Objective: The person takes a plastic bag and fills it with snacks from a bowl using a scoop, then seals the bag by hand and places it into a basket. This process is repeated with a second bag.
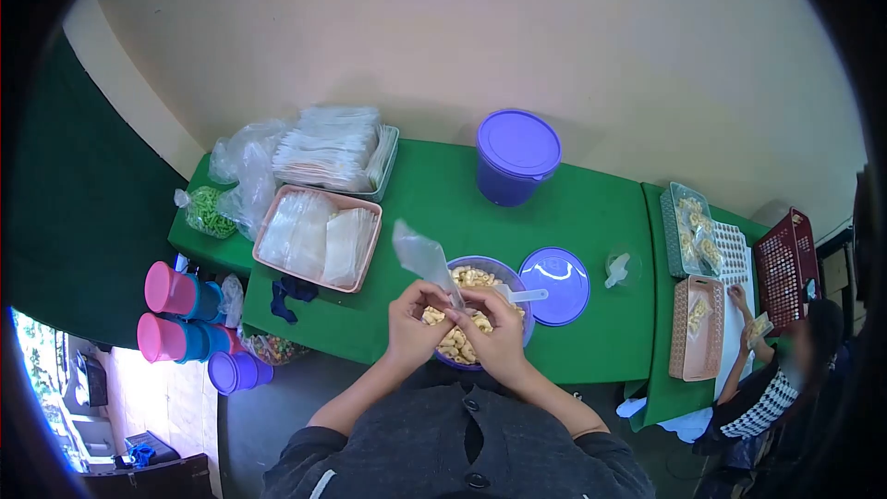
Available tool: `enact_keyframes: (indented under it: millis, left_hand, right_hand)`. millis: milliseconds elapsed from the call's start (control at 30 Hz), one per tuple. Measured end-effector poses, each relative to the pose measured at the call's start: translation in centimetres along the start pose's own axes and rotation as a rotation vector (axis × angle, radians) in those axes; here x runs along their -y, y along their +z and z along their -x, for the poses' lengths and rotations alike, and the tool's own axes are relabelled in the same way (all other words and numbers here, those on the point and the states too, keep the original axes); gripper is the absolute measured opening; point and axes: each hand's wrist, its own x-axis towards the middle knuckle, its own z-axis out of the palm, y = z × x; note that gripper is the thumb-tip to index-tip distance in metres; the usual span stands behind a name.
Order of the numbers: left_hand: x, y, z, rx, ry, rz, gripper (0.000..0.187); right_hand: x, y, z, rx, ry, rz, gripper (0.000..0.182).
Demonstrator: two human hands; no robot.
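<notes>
My left hand point(418, 320) and my right hand point(492, 331) meet over a purple tub point(530, 322) of pale, curled snack pieces point(455, 346). Between them they pinch the edge of a clear plastic bag point(420, 254), which sticks up and away to the left. It looks flat, with nothing visible in it. A scoop with a white handle point(528, 296) rests in the tub, its far end partly hidden. Right of the tub lies a round purple lid point(555, 286).
A pink basket point(370, 249) and a grey-green basket point(392, 162) hold stacked clear bags at the left. A lidded purple container point(517, 159) stands at the back. At the right, a co-worker point(781, 379) handles a small packet beside baskets of filled bags.
</notes>
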Motion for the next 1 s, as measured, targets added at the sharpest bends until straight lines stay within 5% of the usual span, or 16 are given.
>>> enact_keyframes:
  millis: [100, 300, 400, 467, 500, 633, 733, 800, 1000]
  left_hand:
    - [-0.4, -0.3, -0.3, 0.075, -0.032, -0.03, 0.032]
    - [-1.1, -1.3, -0.2, 0.212, -0.139, -0.054, 0.024]
    - [-1.6, -0.6, -0.2, 0.026, 0.068, -0.417, 0.022]
    - [-0.8, -0.7, -0.3, 0.076, 0.654, -0.673, 0.024]
    - [-1.5, -0.1, -0.2, 0.077, 0.677, -0.642, 0.024]
    - [-0.2, -0.7, 0.5, 0.2, 0.717, -0.507, 0.03]
    - [-1.5, -1.1, 0.0, 0.169, 0.767, -0.668, 0.055]
    - [-2.0, -2.4, -1.0, 0.283, 0.63, -0.698, 0.083]
    - [0.1, -3.2, -1.3, 0.44, 0.601, -0.984, 0.083]
  right_hand:
    - [0.2, -1.2, 0.1, 0.08, -0.08, 0.136, 0.026]
    - [-0.5, -2.5, 0.4, 0.062, 0.101, 0.071, 0.02]
    - [-0.4, -2.3, 0.5, -0.035, -0.007, 0.405, 0.022]
    - [-0.9, -1.4, 0.9, -0.037, -0.078, 0.433, 0.027]
    - [-0.4, -1.0, 0.9, -0.035, -0.077, 0.434, 0.027]
    - [0.5, -0.7, 1.1, 0.048, 0.023, 0.258, 0.026]
    - [0.2, -1.6, 1.0, 0.145, 0.082, 0.246, 0.022]
    - [-0.1, -2.2, 1.1, 0.201, 0.097, 0.286, 0.02]
    - [0.6, -2.9, 0.8, 0.232, 0.17, 0.257, 0.01]
